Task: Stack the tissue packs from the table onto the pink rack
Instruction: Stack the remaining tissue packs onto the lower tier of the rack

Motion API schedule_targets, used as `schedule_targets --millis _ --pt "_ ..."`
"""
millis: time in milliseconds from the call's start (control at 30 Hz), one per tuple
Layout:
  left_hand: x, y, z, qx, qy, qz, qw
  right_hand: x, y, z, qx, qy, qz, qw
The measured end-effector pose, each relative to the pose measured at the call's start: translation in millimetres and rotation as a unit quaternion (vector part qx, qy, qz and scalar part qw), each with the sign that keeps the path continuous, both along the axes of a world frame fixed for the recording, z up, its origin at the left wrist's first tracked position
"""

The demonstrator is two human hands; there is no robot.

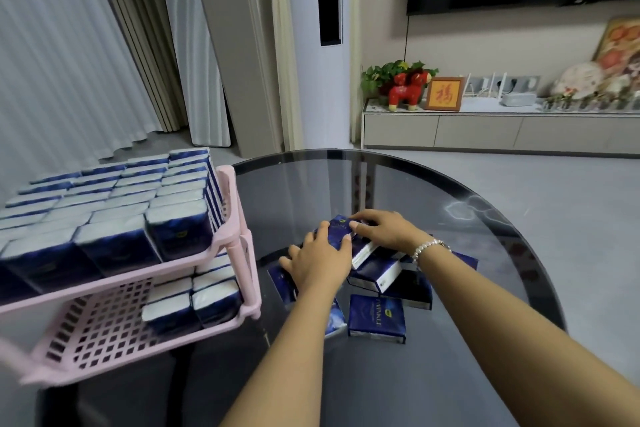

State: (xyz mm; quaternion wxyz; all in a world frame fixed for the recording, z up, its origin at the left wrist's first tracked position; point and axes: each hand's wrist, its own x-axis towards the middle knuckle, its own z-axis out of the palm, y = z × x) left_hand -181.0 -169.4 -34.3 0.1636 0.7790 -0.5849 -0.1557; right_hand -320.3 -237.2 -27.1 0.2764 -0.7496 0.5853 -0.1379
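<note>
Pack label — perhaps "TWINKLE", left hand, right hand on pile

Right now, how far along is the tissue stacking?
Mostly done: the pink rack's top shelf looks full of packs, and the lower shelf holds a few at its right end. Both hands, left hand and right hand, hold a pack on the table. A small pile remains.

Table: dark glass, glossy, mirrors the room. Pink rack: smooth plastic, perforated shelves. Tissue packs under my hands: shiny blue film wrap.
</note>
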Motion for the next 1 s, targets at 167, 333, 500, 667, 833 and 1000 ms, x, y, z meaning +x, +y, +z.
schedule_targets --millis 167,333,500,667,833,1000 --pt "-7.3 40.5 1.7 -0.003 0.032 0.007 0.999 -2.4 43.8 -2.7 -0.022 -0.031 -0.044 0.998" --pt "4.6 69.8 1.1 -0.044 0.079 0.004 0.996 2.7 77.9 0.9 -0.058 -0.017 -0.057 0.997" --pt "22.7 89.1 1.4 -0.109 0.157 -0.02 0.981 10.8 105.2 10.0 -0.06 -0.088 -0.057 0.993" --pt "42.3 102.6 7.1 -0.122 0.261 -0.076 0.955 17.0 126.0 19.3 -0.036 -0.188 -0.071 0.979" --pt "64.9 105.2 7.9 -0.023 0.21 -0.13 0.969 21.5 150.9 36.4 -0.086 -0.242 -0.08 0.963" --pt "69.2 111.1 8.5 0.02 0.041 -0.124 0.991 28.9 180.5 35.9 -0.115 -0.275 -0.129 0.946"
